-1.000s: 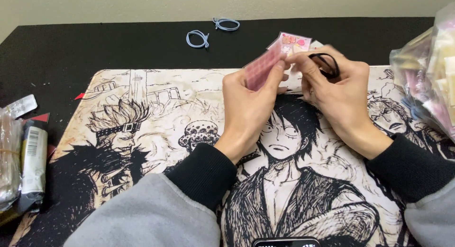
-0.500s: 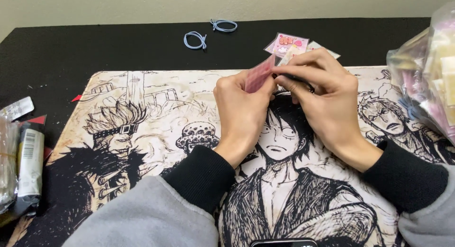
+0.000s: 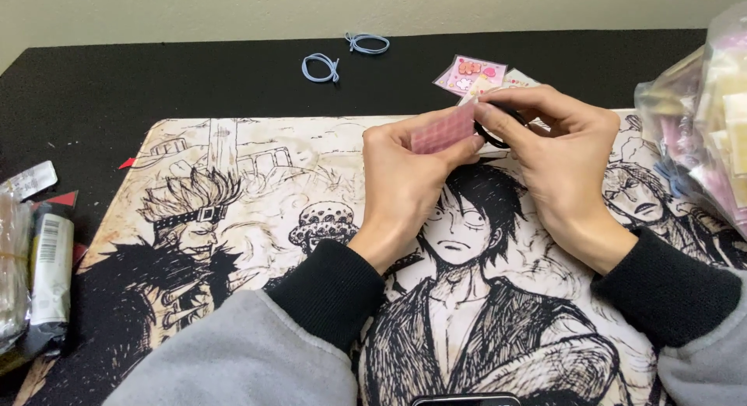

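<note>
My left hand [image 3: 406, 171] grips a small pink checked packet [image 3: 442, 130] between thumb and fingers, above a printed cartoon desk mat [image 3: 257, 219]. My right hand [image 3: 556, 158] meets it from the right and pinches a black elastic band [image 3: 492, 132] against the packet's right end. The two hands touch at the fingertips. Part of the band is hidden behind my right fingers.
Small pink sticker packets [image 3: 469, 73] lie just beyond my hands. Two blue elastic bands [image 3: 320, 67] [image 3: 366, 42] rest on the black table at the back. A clear plastic bag of items [image 3: 700, 126] stands at the right edge; wrapped items [image 3: 47, 274] lie at the left.
Both hands came down and toward me with the pink packet, off the sticker packets. The black band has moved from my right fingers onto the packet's end.
</note>
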